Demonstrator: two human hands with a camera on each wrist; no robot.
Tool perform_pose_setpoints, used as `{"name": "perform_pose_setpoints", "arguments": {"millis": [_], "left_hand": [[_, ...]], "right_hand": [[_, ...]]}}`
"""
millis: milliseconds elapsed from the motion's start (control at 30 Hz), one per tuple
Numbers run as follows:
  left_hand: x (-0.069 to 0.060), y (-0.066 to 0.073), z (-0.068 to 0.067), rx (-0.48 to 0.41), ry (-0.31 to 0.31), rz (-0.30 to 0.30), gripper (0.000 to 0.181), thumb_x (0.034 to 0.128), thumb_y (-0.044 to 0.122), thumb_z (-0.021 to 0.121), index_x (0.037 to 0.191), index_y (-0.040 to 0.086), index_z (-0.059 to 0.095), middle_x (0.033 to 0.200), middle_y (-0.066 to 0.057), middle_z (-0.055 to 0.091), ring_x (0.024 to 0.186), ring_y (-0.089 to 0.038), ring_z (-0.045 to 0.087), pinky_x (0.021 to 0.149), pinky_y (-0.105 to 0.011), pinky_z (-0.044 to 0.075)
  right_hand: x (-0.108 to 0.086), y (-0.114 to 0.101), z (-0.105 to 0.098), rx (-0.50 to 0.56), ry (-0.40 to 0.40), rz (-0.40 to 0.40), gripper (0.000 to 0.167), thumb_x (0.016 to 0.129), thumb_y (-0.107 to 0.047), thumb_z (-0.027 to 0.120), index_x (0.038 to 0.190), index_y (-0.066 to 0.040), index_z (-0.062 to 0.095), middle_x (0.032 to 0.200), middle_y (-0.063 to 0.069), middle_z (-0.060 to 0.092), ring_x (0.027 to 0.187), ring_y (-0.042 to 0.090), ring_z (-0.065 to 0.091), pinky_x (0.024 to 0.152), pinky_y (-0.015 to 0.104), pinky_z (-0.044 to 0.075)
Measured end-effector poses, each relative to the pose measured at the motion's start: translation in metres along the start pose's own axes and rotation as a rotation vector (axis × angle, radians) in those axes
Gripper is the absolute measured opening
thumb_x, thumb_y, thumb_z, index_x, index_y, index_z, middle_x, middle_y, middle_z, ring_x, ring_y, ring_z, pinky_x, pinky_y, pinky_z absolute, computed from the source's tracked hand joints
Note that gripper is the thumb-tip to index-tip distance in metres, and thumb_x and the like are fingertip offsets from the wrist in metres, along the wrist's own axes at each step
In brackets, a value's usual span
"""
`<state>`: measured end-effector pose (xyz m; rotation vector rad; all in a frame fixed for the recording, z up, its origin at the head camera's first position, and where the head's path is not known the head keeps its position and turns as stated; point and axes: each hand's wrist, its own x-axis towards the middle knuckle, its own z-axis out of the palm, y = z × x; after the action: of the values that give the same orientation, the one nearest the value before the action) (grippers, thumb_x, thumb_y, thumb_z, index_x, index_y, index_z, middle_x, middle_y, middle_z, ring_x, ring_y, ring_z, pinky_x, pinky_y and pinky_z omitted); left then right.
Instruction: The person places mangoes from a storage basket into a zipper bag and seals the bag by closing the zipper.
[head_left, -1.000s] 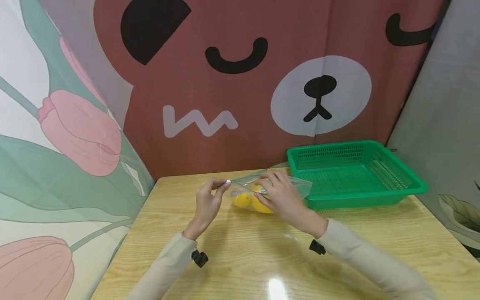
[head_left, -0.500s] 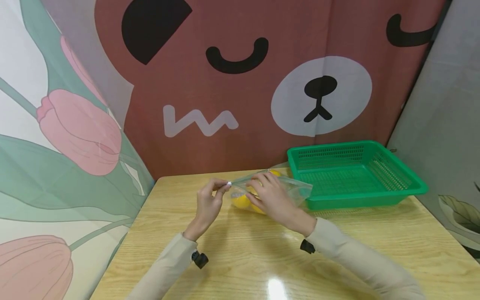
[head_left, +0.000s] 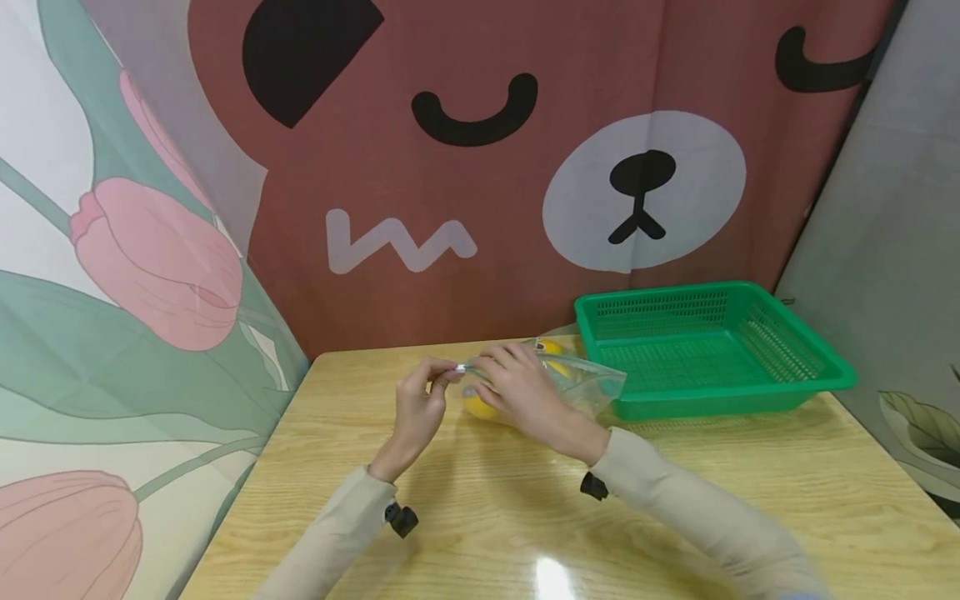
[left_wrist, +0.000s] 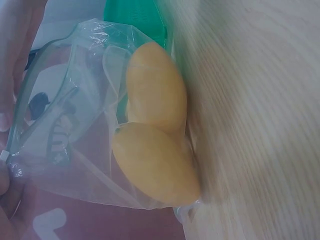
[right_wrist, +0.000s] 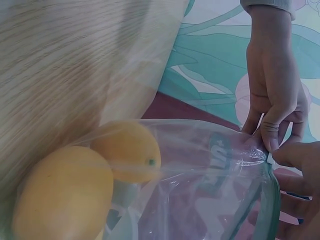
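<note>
A clear zip bag (head_left: 600, 385) with a white slider (left_wrist: 4, 155) on its green-tinted zip lies on the table and holds yellow mangoes (left_wrist: 155, 165). In the right wrist view, two mangoes (right_wrist: 62, 195) show through the plastic. My left hand (head_left: 420, 406) pinches the bag's left top corner by the slider between thumb and fingers. Close to it, my right hand (head_left: 528, 398) grips the zip edge, thumb on one side and fingers partly behind the plastic. In the head view, the right hand covers much of the bag and some of the fruit.
A green plastic basket (head_left: 735, 389) stands just right of the bag at the back of the wooden table (head_left: 480, 533). Behind the table hangs a curtain (head_left: 420, 308) with a bear print, and a tulip-print cloth (head_left: 157, 267) hangs at the left.
My right hand has slid left along the zip edge towards my left hand, uncovering more of the bag's right side. The left hand stays almost where it was, still pinching the corner.
</note>
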<state>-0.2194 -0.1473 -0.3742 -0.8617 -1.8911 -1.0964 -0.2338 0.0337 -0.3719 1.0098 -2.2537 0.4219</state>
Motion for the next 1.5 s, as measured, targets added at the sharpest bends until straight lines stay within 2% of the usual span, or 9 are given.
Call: {"name": "perform_pose_setpoints", "arguments": {"millis": [100,200,333,433,767,1000,1367,1500], "left_hand": [[-0.002,-0.004,0.001,-0.003,-0.002,-0.004,0.016,0.0797,-0.029,0.059,0.089,-0.016,0.06,0.078,-0.026,0.068,0.064,-0.038,0.067,0.057,-0.047,0.059],[-0.007,-0.016,0.004,0.0,0.0,-0.005,0.016,0.08,-0.029,0.059,0.089,-0.015,0.06,0.078,-0.025,0.068,0.064,-0.037,0.068,0.056,-0.047,0.059],[-0.013,-0.031,0.008,0.013,0.002,-0.002,0.018,0.081,-0.026,0.061,0.091,-0.011,0.062,0.08,-0.02,0.07,0.065,-0.032,0.069,0.058,-0.04,0.06],[-0.016,-0.036,0.009,0.016,0.0,-0.007,0.017,0.0833,-0.022,0.063,0.093,-0.008,0.063,0.082,-0.017,0.071,0.068,-0.028,0.07,0.061,-0.035,0.061],[-0.018,-0.037,0.007,0.0,-0.023,-0.013,0.015,0.0882,-0.017,0.061,0.095,-0.004,0.063,0.084,-0.014,0.071,0.071,-0.026,0.071,0.065,-0.034,0.061],[-0.018,-0.037,0.007,0.017,-0.036,-0.01,0.016,0.0868,-0.018,0.062,0.095,-0.004,0.063,0.084,-0.014,0.071,0.071,-0.025,0.07,0.064,-0.031,0.06],[-0.019,-0.039,0.006,0.03,-0.05,0.002,0.019,0.0852,-0.021,0.061,0.094,-0.005,0.062,0.083,-0.015,0.071,0.072,-0.025,0.071,0.065,-0.03,0.061],[-0.019,-0.038,0.006,0.034,-0.056,-0.014,0.019,0.0855,-0.021,0.061,0.094,-0.004,0.062,0.084,-0.014,0.071,0.072,-0.024,0.071,0.065,-0.029,0.061]], "right_hand": [[0.003,-0.002,0.0,0.014,-0.013,0.006,0.028,0.092,-0.024,0.073,0.114,-0.006,0.07,0.11,0.007,0.065,0.106,0.028,0.058,0.099,0.047,0.047],[0.006,-0.004,0.001,0.018,-0.013,0.01,0.024,0.094,-0.023,0.07,0.111,-0.006,0.071,0.109,0.007,0.066,0.105,0.028,0.06,0.098,0.046,0.048],[0.009,-0.005,0.004,0.015,0.02,0.021,0.017,0.093,-0.018,0.072,0.104,-0.007,0.074,0.103,0.006,0.069,0.101,0.027,0.062,0.096,0.044,0.049],[0.009,-0.004,0.007,0.018,0.048,0.029,0.013,0.091,-0.016,0.074,0.101,-0.008,0.075,0.099,0.004,0.07,0.098,0.025,0.063,0.094,0.042,0.05],[0.01,-0.003,0.012,0.062,0.034,0.033,0.013,0.096,-0.021,0.067,0.1,-0.011,0.075,0.098,0.001,0.069,0.093,0.021,0.063,0.092,0.041,0.05],[0.012,-0.003,0.011,0.108,0.019,0.052,0.012,0.097,-0.021,0.066,0.098,-0.012,0.074,0.094,-0.002,0.068,0.091,0.02,0.063,0.092,0.04,0.051],[0.011,-0.004,0.007,0.117,0.001,0.06,0.011,0.097,-0.02,0.066,0.101,-0.012,0.073,0.097,-0.002,0.068,0.092,0.02,0.063,0.085,0.038,0.052],[0.01,-0.003,0.008,0.113,-0.005,0.061,0.012,0.097,-0.019,0.066,0.103,-0.012,0.073,0.098,-0.002,0.068,0.092,0.019,0.064,0.084,0.038,0.053]]}}
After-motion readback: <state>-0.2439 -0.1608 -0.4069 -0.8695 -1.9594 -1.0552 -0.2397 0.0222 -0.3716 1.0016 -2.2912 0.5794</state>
